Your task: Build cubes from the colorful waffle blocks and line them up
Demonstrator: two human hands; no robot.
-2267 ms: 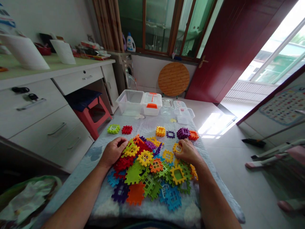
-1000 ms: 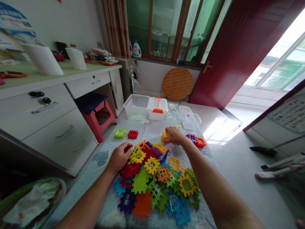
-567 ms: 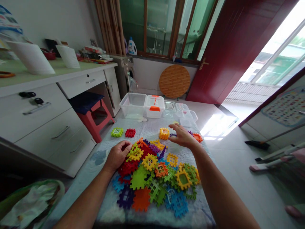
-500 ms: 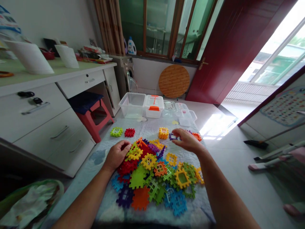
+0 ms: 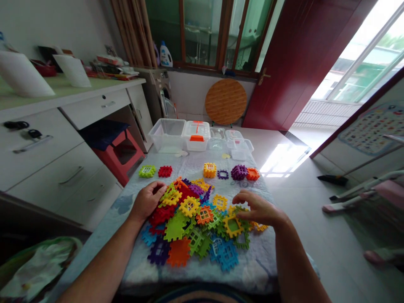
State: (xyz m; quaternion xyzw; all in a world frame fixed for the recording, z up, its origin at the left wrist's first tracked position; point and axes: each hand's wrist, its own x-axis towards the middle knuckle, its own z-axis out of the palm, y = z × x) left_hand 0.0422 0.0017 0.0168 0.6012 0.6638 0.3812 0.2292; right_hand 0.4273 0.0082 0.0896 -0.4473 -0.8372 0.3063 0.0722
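Observation:
At the left side of a heap of toothed plastic building tiles [image 5: 176,226], my left hand [image 5: 147,203] rests with its fingers loosely curved and a gap at the thumb. Its fingertips reach a lime and a yellow tile [image 5: 171,196]; whether they touch is unclear. Over the heap's right side hovers my right hand [image 5: 258,209], fingers apart and holding nothing, by a yellow square frame tile [image 5: 232,226]. Behind the heap are separate groups: lime tiles [image 5: 147,171], red tiles [image 5: 165,171], a yellow stack [image 5: 210,170], a purple frame [image 5: 222,174], purple tiles [image 5: 239,172] and orange tiles [image 5: 253,174].
Clear plastic boxes line the table's far end: a large open bin [image 5: 167,136], a lidded box with orange latches [image 5: 197,136] and smaller containers [image 5: 241,148]. A red stool [image 5: 126,149] stands left, beside white drawers [image 5: 59,168]. A patterned cloth [image 5: 195,280] covers the table.
My right hand has drawn back from beside the purple frame to the heap's right side. The purple frame now lies uncovered in the row. The left hand stays at the heap; the view has shifted slightly.

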